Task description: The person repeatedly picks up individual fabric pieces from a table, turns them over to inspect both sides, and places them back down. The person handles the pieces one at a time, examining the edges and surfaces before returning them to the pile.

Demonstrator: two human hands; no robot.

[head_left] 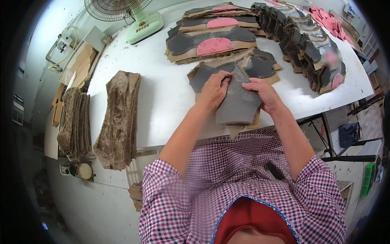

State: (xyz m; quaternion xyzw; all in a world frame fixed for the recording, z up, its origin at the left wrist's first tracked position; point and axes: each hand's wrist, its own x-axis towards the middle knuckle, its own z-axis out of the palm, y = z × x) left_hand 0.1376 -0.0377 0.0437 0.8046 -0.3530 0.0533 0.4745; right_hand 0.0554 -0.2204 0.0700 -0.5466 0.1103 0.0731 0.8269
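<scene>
Near the table's front edge, a grey shaped panel [237, 101] is held up and tilted between my two hands. My left hand [216, 89] grips its left edge with bent fingers. My right hand [266, 94] pinches the right edge, thumb on the grey face and fingers behind. A tan layer shows at the panel's lower right. Just behind my hands lies a small pile of cut panels [260, 67] with dark grey faces, tan edges and brown fuzzy undersides. What my fingers touch on the back is hidden.
Beyond sit panel stacks with pink patches [215, 46]; overlapping rows [308, 49] fill the right side. Two fuzzy brown stacks [118, 118] [75, 122] stand at the left. A green fan [144, 28] occupies the back left. Pink pieces [331, 22] lie at the far right.
</scene>
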